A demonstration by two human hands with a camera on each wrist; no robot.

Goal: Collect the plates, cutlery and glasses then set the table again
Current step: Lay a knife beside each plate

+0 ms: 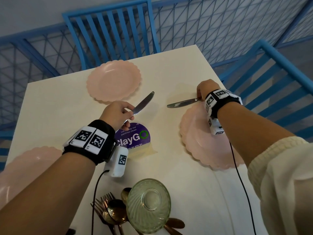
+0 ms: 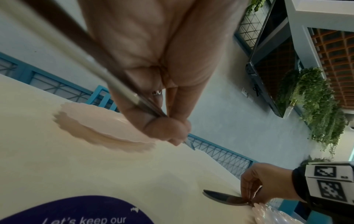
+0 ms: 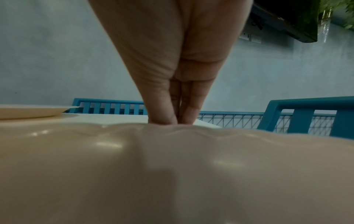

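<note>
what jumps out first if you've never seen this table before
Two table knives: the left hand holds one knife raised above the table's middle, while the right hand pinches the handle of the other knife lying by the right pink plate. Nearer the person, an upturned green glass sits among forks and spoons.

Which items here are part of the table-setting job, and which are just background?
Job: three pink plates; knife in left hand; knife at right hand; glass; forks and spoons.

Background: purple sticker; blue chairs; table.
</note>
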